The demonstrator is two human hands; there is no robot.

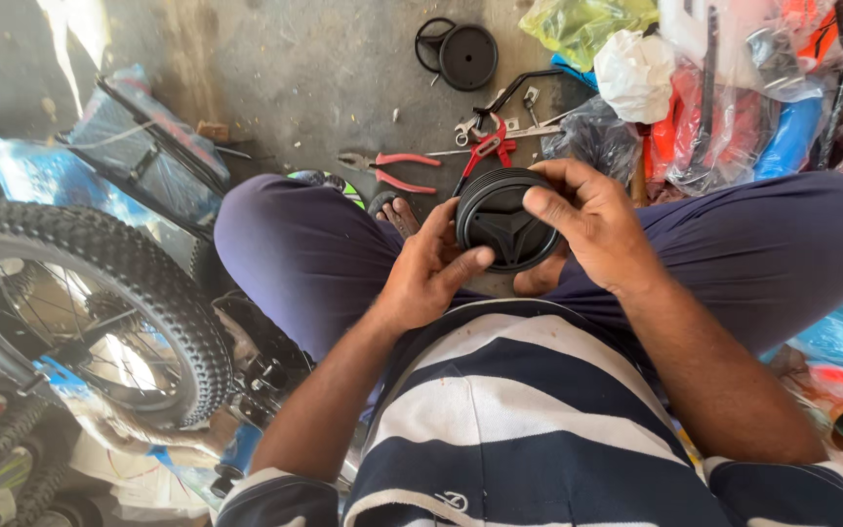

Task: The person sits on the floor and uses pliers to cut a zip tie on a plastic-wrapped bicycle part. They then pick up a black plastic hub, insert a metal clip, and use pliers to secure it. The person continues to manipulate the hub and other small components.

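From the head camera, looking down over a striped shirt and crossed legs in purple trousers, both hands hold a small black plastic wheel (506, 219) above the lap. The left hand (428, 268) cups its lower left edge, thumb pressed against the wheel's face, fingers curled behind. The right hand (587, 220) grips the upper right rim, fingers wrapped over the top and thumb lying across the face. On the concrete floor beyond lie red-handled pliers (389, 170), and further off a second black wheel (467, 56). At upper right sits a heap of packages: a yellow-green plastic bag (578, 24), a crumpled white bag (636, 73), and clear wrapping over orange and blue parts (734, 127). A knobby bicycle tyre (100, 293) stands at left.
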